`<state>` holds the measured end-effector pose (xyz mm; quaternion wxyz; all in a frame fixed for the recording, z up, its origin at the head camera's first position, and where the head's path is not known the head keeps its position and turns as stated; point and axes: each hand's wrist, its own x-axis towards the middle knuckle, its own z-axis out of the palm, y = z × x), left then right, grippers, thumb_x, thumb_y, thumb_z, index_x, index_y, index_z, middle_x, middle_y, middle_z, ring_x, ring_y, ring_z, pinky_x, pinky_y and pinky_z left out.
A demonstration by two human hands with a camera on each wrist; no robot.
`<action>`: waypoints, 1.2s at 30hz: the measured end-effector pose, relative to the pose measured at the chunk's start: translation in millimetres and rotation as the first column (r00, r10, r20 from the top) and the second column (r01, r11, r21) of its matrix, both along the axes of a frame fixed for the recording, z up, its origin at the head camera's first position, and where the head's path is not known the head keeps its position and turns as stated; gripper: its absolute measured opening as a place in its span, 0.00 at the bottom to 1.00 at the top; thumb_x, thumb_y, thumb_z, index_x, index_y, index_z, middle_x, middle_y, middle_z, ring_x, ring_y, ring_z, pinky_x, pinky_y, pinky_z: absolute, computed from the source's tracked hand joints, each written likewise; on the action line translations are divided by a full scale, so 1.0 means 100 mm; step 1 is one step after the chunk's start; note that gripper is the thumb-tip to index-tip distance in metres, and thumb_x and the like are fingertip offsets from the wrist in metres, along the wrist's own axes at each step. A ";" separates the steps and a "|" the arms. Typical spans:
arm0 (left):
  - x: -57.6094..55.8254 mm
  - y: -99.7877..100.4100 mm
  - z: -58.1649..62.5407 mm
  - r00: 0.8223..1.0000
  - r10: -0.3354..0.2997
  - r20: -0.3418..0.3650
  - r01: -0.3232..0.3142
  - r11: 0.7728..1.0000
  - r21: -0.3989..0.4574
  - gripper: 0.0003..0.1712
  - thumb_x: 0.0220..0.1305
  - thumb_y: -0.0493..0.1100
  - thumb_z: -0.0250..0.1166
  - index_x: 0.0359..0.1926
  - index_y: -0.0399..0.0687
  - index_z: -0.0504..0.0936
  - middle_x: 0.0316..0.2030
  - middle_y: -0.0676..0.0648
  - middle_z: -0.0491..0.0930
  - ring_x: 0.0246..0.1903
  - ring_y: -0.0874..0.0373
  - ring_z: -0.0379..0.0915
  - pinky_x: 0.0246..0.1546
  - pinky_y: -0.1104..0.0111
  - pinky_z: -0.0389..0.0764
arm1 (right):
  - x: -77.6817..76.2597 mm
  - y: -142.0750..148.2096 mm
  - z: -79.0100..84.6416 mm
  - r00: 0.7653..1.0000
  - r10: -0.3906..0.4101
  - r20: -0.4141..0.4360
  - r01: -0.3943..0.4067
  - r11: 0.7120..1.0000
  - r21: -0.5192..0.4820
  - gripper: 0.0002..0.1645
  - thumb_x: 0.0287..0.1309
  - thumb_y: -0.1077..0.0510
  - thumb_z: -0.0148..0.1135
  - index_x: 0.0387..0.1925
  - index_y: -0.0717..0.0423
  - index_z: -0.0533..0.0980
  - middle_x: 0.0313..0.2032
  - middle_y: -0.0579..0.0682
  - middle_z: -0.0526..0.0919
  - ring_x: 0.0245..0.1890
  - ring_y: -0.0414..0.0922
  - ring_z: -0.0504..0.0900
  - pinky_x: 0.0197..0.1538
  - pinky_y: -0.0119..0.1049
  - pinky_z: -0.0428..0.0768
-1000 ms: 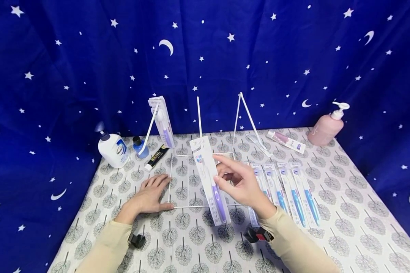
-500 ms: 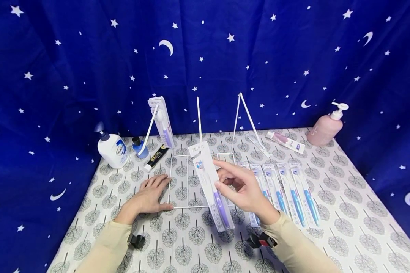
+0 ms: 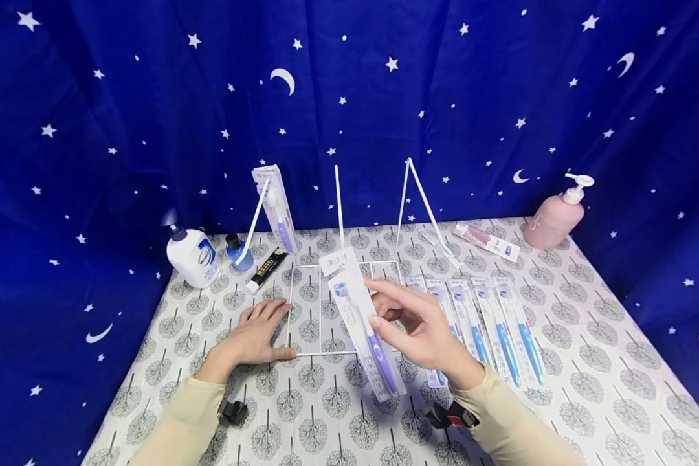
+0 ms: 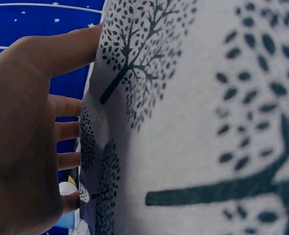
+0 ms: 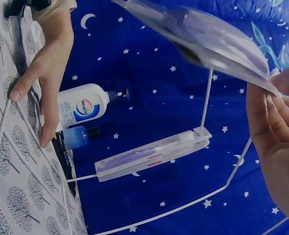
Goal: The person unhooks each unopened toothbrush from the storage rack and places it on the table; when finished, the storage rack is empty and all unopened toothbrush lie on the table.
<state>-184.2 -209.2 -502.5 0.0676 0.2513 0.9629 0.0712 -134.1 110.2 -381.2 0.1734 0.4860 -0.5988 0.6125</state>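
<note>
Purple toothbrush pack (image 3: 358, 317): held tilted in front of the white wire rack (image 3: 326, 354), its top overlapping the visible lower end of the middle prong (image 3: 339, 207) in the head view (whether the two touch cannot be told).
Right hand (image 3: 416, 327): narrowed to a pinch, thumb and fingers on the pack's edge.
Left hand (image 3: 256, 333): laid on the table (image 3: 617, 414), fingers extended, thumb at the rack's near left corner, apparently steadying it.
Left prong (image 3: 255, 217): carries hung packs (image 3: 279, 210) with purple handles.
Blue toothbrush packs (image 3: 505, 343): lie in a row on the table, right of the rack.
Step in hand: by all appearances, bringing the purple pack to the middle prong, with hanging under way rather than finished.
Next move: would call for lining up the card's top with the prong tip, easing it on, then loosening the pinch, while the left hand keeps the light-looking frame from sliding.
</note>
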 end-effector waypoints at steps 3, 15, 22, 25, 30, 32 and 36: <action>0.00 0.00 0.01 1.000 -0.003 -0.001 0.003 1.000 0.002 0.59 0.41 0.77 0.58 0.69 0.52 0.52 0.70 0.46 0.49 0.67 0.45 0.44 0.62 0.42 0.53 | 0.03 0.01 0.04 1.000 0.012 -0.021 -0.013 1.000 -0.010 0.34 0.42 0.78 0.57 0.56 0.75 0.64 0.28 0.56 0.77 0.26 0.42 0.76 0.28 0.31 0.81; 0.02 0.00 0.00 1.000 -0.003 0.003 0.003 1.000 0.003 0.59 0.42 0.77 0.57 0.70 0.52 0.51 0.70 0.46 0.49 0.67 0.45 0.44 0.62 0.42 0.52 | 0.12 0.21 0.27 0.996 0.044 -0.082 -0.049 0.997 -0.062 0.29 0.47 0.76 0.57 0.53 0.81 0.64 0.29 0.60 0.80 0.27 0.44 0.78 0.29 0.31 0.81; 0.02 0.00 0.02 1.000 0.000 0.003 0.000 1.000 0.006 0.59 0.42 0.77 0.58 0.69 0.51 0.52 0.70 0.46 0.49 0.67 0.45 0.44 0.62 0.41 0.52 | 0.17 0.42 0.39 0.992 -0.061 -0.113 0.048 0.993 -0.109 0.26 0.47 0.75 0.59 0.49 0.86 0.65 0.31 0.59 0.82 0.28 0.44 0.80 0.31 0.30 0.81; 0.02 0.00 0.02 1.000 -0.002 -0.002 0.002 1.000 0.004 0.59 0.42 0.77 0.57 0.69 0.51 0.52 0.70 0.45 0.49 0.67 0.44 0.44 0.62 0.40 0.52 | 0.19 0.48 0.43 0.989 -0.094 -0.114 0.078 0.986 -0.145 0.25 0.47 0.75 0.60 0.47 0.86 0.66 0.32 0.60 0.82 0.29 0.43 0.81 0.31 0.29 0.81; 0.02 0.00 0.03 1.000 0.001 0.008 -0.001 1.000 0.004 0.59 0.42 0.77 0.57 0.70 0.52 0.51 0.70 0.46 0.48 0.68 0.45 0.43 0.63 0.41 0.51 | 0.20 0.64 0.43 0.992 -0.101 -0.074 0.082 0.973 -0.217 0.26 0.45 0.78 0.58 0.48 0.88 0.64 0.32 0.61 0.82 0.29 0.44 0.81 0.32 0.28 0.81; 0.03 0.00 0.02 1.000 0.001 0.010 -0.001 1.000 0.006 0.59 0.42 0.77 0.57 0.70 0.52 0.51 0.70 0.45 0.48 0.68 0.45 0.43 0.63 0.42 0.51 | 0.19 0.73 0.41 0.994 -0.105 -0.044 0.091 0.964 -0.251 0.26 0.44 0.79 0.58 0.48 0.89 0.63 0.32 0.62 0.82 0.30 0.45 0.81 0.33 0.28 0.81; 0.02 0.00 0.01 1.000 0.001 0.007 -0.001 1.000 0.016 0.59 0.42 0.77 0.57 0.70 0.52 0.51 0.70 0.46 0.48 0.68 0.45 0.43 0.63 0.42 0.51 | 0.19 0.93 0.39 0.991 -0.125 0.040 0.131 0.942 -0.309 0.27 0.44 0.82 0.57 0.48 0.91 0.61 0.33 0.66 0.80 0.31 0.47 0.80 0.35 0.30 0.81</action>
